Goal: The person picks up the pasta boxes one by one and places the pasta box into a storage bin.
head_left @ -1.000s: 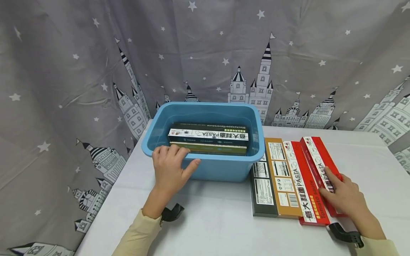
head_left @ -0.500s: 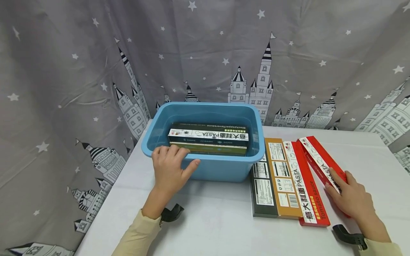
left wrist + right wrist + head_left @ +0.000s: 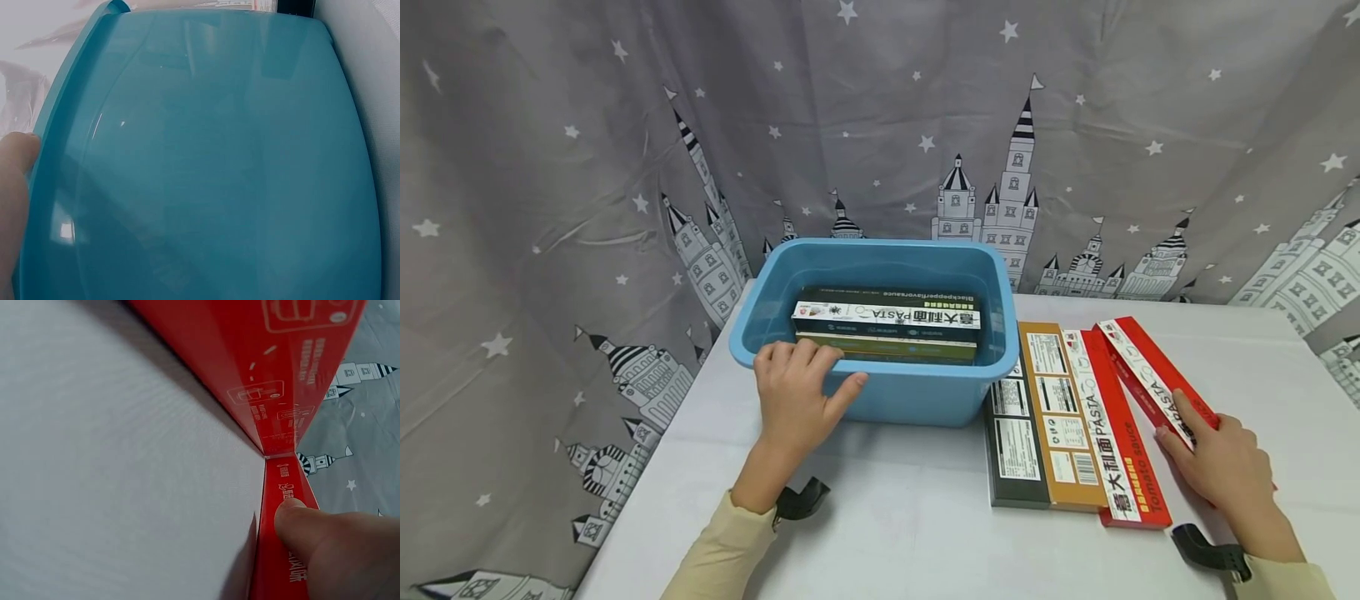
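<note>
and here's the left hand [image 3: 796, 383], hooked over the near rim of the blue tub [image 3: 910, 400] toward its left end, fingers over the edge, thumb out front. over on the right, the right hand [image 3: 1225, 467] has a red box [image 3: 1161, 358] gripped near its near end, thumb laid along the narrow side! that box slants, far end to the left, near end to the right, at the right end of the group; whether it's clear of the cloth, i can't tell.

just left of it, a second red box [image 3: 1105, 417], its far end right up close, the gap opening toward the near side. then a brown box [image 3: 1062, 417], then a dark box [image 3: 1018, 442], side by side, hard by the tub's right side. inside the tub, a black pasta box [image 3: 887, 317] lies lengthwise, print upside down, an olive-sided box [image 3: 895, 346] on its near side. white tablecloth [image 3: 910, 508] below, grey castle curtain [image 3: 850, 100] behind.
</note>
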A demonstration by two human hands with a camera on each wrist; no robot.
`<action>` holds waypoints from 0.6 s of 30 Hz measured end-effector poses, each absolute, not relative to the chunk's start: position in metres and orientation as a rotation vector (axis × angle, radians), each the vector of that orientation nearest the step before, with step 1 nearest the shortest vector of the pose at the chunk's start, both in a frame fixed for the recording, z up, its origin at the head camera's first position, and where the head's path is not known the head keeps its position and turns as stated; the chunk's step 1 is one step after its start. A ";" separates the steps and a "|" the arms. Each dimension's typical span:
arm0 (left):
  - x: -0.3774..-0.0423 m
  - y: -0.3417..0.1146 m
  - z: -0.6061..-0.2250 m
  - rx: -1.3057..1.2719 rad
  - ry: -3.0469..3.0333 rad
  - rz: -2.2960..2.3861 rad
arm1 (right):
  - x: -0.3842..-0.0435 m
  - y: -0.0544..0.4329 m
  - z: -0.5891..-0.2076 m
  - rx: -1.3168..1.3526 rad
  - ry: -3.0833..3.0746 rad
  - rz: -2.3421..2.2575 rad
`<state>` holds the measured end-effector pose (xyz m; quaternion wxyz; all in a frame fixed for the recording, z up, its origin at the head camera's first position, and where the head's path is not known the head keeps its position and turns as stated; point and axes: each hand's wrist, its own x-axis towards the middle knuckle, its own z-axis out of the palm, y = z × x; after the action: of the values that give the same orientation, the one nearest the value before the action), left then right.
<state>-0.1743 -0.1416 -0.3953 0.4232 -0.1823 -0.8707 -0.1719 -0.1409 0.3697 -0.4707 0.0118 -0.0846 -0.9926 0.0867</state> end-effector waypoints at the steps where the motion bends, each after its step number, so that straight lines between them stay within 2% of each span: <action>1: -0.174 -0.142 -0.395 -0.456 -2.181 -0.432 | -0.141 0.370 -0.471 -0.262 -3.094 0.270; 18: -0.175 -0.143 -0.397 -0.452 -2.186 -0.416 | -0.141 0.379 -0.454 -0.159 -3.066 0.404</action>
<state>-0.1753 -0.1433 -0.3967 0.4219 -0.1804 -0.8729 -0.1661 -0.1410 0.3790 -0.4544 0.0223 -0.0515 -0.9899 0.1304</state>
